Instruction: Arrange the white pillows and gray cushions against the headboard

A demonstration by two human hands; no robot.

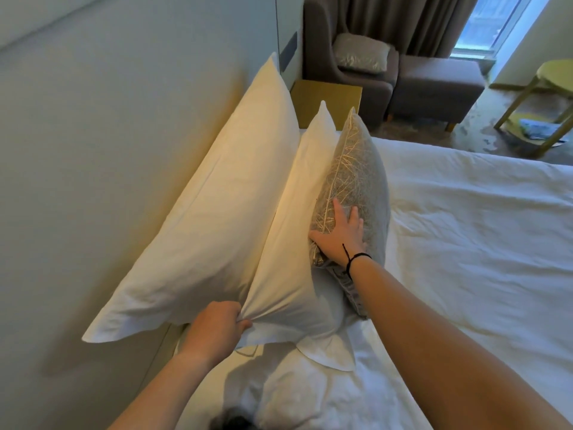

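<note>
Two white pillows stand on edge along the headboard (93,135), long axes running away from the camera beside it. The big pillow (210,212) leans on the headboard; the small pillow (294,243) leans on the big one. A gray cushion (356,175) stands upright against the small pillow, one corner pointing up and away.

The left hand (214,330) pinches the small pillow's near corner, fingers (245,324) curled round the bunched fabric. The right hand (339,234) lies flat on the cushion's near end, fingers spread wide and pressing; a black cord circles its wrist.

To the right of the cushion the bed (465,243) lies open, its white cover wrinkled, more so near the camera. Past the far edge of the bed stand a yellow nightstand (325,100), an armchair (350,57) holding a second gray cushion (361,52), an ottoman (434,88), curtains, a window and a yellow-green side table (552,97).
</note>
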